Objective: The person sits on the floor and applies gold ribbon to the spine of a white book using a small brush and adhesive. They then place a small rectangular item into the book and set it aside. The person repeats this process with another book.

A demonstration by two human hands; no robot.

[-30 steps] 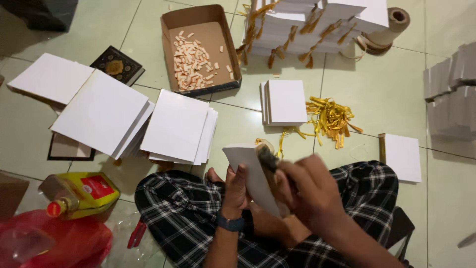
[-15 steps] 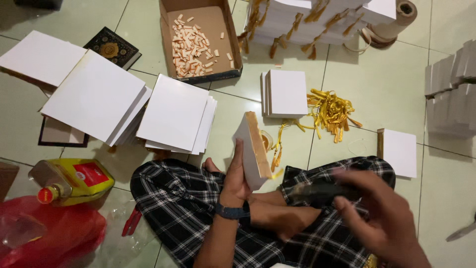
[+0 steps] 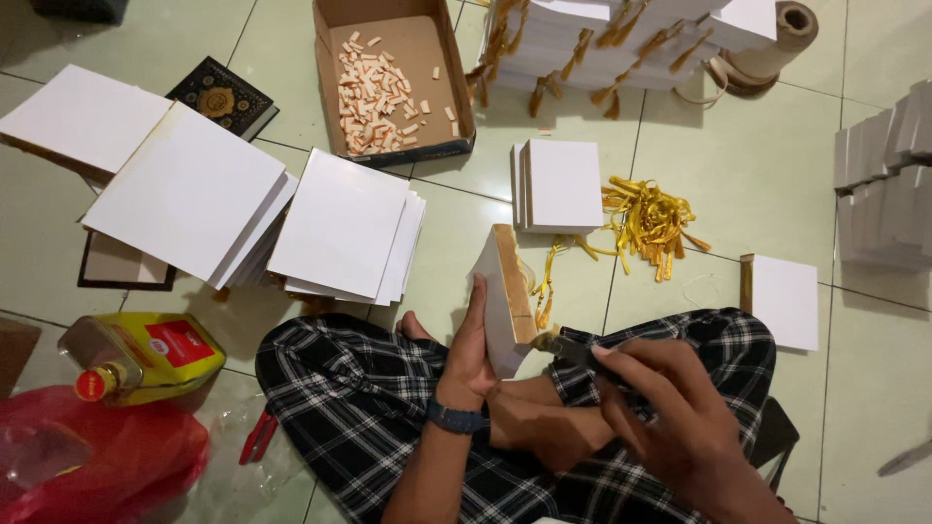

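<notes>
I sit cross-legged on a tiled floor. My left hand [image 3: 473, 347] holds a white book block with a gold-edged spine [image 3: 507, 296] upright on its edge, a gold ribbon [image 3: 544, 281] hanging from its top. My right hand [image 3: 670, 403] grips a dark tool [image 3: 573, 351] whose tip touches the block's lower corner. A stack of the same white blocks [image 3: 561, 184] lies just beyond, with a heap of gold ribbons [image 3: 652, 221] to its right.
White card stacks [image 3: 340, 223] [image 3: 189, 189] lie at left, beside a dark ornate book [image 3: 221, 97]. A cardboard box of small pale pieces [image 3: 383, 82] sits ahead. Yellow bottle [image 3: 146, 354], red bag [image 3: 97, 466], red-handled cutter [image 3: 257, 437] at lower left. More white blocks [image 3: 621, 29] [image 3: 883, 184] [image 3: 786, 301] and a tape roll [image 3: 777, 44].
My right hand, which was at the block's top, drew back to the right with the dark tool, then brought it in against the block's lower corner. The block now stands upright in my left hand.
</notes>
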